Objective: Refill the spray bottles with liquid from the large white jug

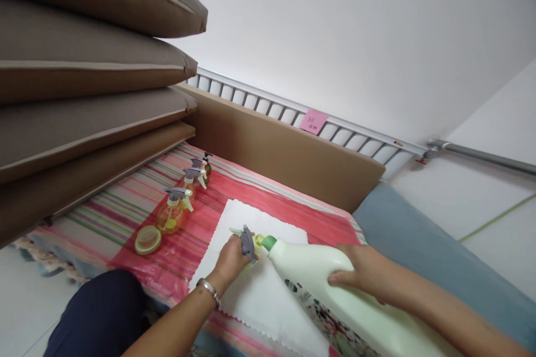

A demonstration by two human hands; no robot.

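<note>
My right hand (363, 271) is wrapped over a big white detergent bottle (322, 284) with a green neck, tipped on its side so the neck points left. My left hand (231, 259) is closed around a small spray bottle (250, 242) with a grey trigger and a yellow-green nozzle, held right at the big bottle's mouth. Both sit above a white cloth (255, 290) spread on a red striped sheet (176, 245). A silver bracelet circles my left wrist.
Three small orange spray bottles (176, 209) stand in a row at the back left, with a round yellow-green lid (147, 239) beside them. Stacked brown cushions (84, 83) loom on the left. A brown board (285, 156) and a white railing with a pink note (314, 121) run behind.
</note>
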